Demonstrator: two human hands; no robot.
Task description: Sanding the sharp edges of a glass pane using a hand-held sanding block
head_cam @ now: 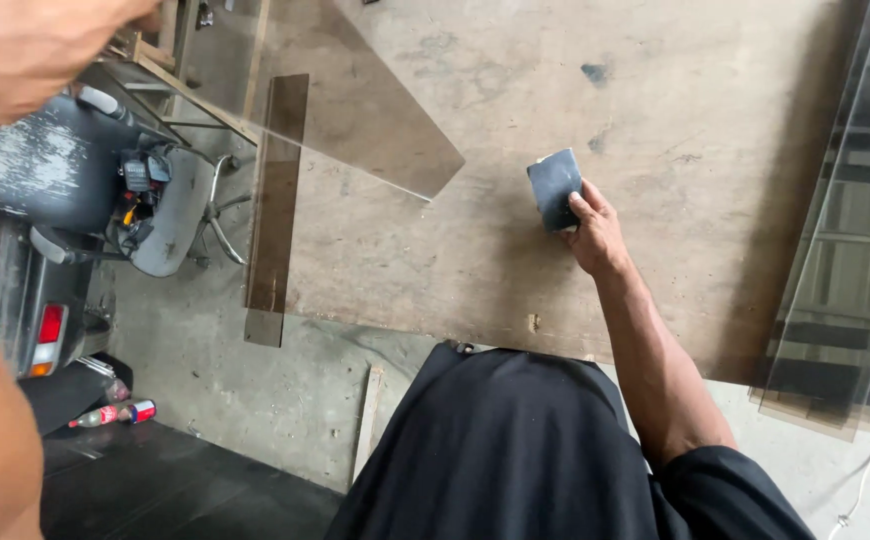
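Here, the right hand (595,230) grips a small dark rectangular block (554,187) on the brown worktop (655,100). The left hand (25,50), blurred at the top left, lifts a clear glass sheet (375,130); its grip cannot be made out.

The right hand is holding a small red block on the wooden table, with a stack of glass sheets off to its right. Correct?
Not quite. In the head view, the block under the right hand is dark grey-blue, not red. It does rest on the wooden table, with the glass sheets stacked to the right.
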